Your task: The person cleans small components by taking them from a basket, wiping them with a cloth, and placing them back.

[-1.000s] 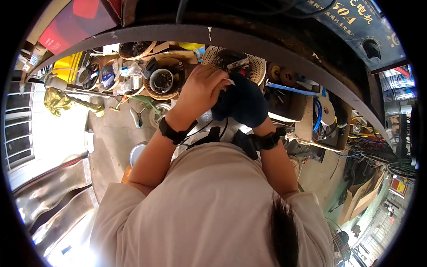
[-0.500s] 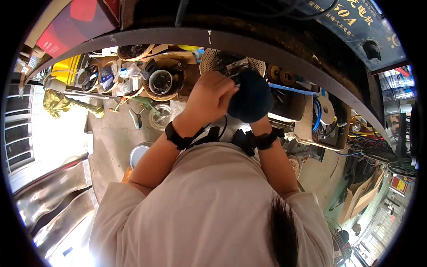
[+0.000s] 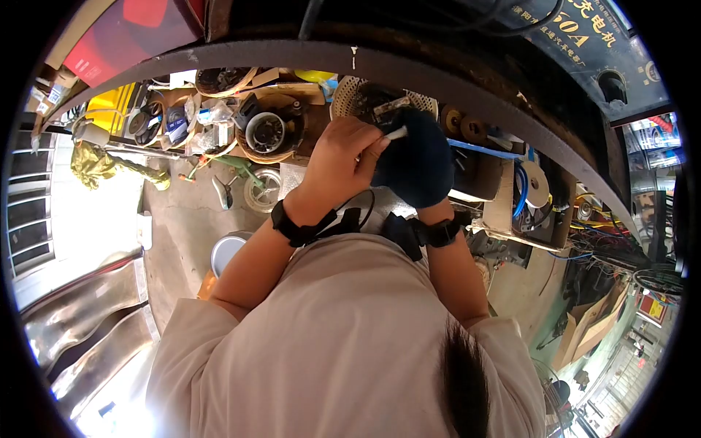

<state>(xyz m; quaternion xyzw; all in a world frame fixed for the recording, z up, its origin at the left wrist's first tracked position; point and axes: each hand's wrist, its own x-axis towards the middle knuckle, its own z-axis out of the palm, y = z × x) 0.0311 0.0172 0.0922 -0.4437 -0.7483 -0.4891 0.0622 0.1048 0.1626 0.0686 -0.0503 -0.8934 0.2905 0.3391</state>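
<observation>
A dark blue, rounded soft piece that looks like cloth [image 3: 415, 164] is held up in front of my chest. Fingers closed in a pinch, my left hand [image 3: 345, 157] grips a small white strip [image 3: 396, 133] at the left side of the blue piece. My right hand is behind or inside this piece; only its wrist [image 3: 436, 212] shows below, so its fingers are hidden. Behind it stands a cream perforated basket [image 3: 343, 97] with dark metal parts inside.
Overhead runs a dark curved metal edge [image 3: 248, 55]. Left on the bench, a round container [image 3: 264, 132] stands among baskets and bags of parts. A cardboard box [image 3: 498, 196] with blue hose is on the right. On the floor lies a small wheel [image 3: 263, 190] beside a white-lidded bucket [image 3: 228, 252].
The white strip now sticks out further from my left fingertips. The blue piece has shifted slightly right and down, along with my right wrist.
</observation>
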